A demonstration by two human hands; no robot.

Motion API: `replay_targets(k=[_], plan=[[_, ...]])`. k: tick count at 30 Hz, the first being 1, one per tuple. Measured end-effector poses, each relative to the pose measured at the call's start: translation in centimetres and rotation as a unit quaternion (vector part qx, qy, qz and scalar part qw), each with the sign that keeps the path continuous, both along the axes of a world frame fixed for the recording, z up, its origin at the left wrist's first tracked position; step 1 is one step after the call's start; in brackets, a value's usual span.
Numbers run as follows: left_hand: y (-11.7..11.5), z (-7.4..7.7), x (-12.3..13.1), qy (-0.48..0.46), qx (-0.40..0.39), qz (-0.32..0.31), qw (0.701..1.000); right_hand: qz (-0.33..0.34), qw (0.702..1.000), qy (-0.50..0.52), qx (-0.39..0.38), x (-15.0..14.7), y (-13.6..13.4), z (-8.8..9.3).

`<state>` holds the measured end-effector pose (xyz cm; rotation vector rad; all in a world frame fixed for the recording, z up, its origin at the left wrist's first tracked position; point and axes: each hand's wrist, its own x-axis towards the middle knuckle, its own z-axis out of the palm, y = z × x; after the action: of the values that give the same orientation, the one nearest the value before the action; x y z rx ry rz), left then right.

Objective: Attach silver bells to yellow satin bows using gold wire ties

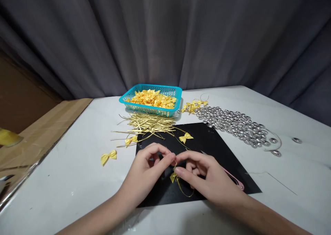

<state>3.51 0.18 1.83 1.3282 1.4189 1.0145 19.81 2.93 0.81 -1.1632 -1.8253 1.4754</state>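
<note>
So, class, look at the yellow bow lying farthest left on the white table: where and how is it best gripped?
Probably pinch the yellow bow at its narrow middle, coming from above. It lies on the white table apart from other things, and its two ends flare out from that waist, so the middle likely gives the steadiest hold.

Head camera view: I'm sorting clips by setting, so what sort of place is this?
Probably a craft workspace: a teal basket of yellow bows, a pile of gold ties and many loose silvery pieces.
</note>
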Motion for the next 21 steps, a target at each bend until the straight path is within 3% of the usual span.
replay_targets(k=[4, 7, 10, 14, 17, 21], plan=[[-0.2, 0.2, 0.4, 0.002, 0.003, -0.001, 1.000, -0.015, 0.993, 0.059, -0.101, 0.0, 0.1, 0.0], [-0.4, -0.1, 0.8, 0.005, -0.008, 0.003, 1.000, -0.049, 0.989, 0.109, -0.090, 0.3, 0.3, -0.1], [-0.6, -1.2, 1.1, 0.085, 0.003, -0.009, 0.996, -0.086, 0.981, 0.163, -0.066, 0.7, 0.4, 0.0], [-0.7, -2.7, 1.2, 0.142, 0.032, -0.053, 0.988, -0.078, 0.968, 0.224, -0.081, 1.1, 0.5, 0.1], [-0.6, -3.1, 1.1, 0.105, 0.030, -0.045, 0.993, -0.065, 0.968, 0.222, -0.102, 1.1, 0.3, 0.1], [-0.2, -3.2, 1.0, -0.050, -0.048, 0.035, 0.997, -0.084, 0.972, 0.187, -0.113, 0.7, 0.0, 0.2]])
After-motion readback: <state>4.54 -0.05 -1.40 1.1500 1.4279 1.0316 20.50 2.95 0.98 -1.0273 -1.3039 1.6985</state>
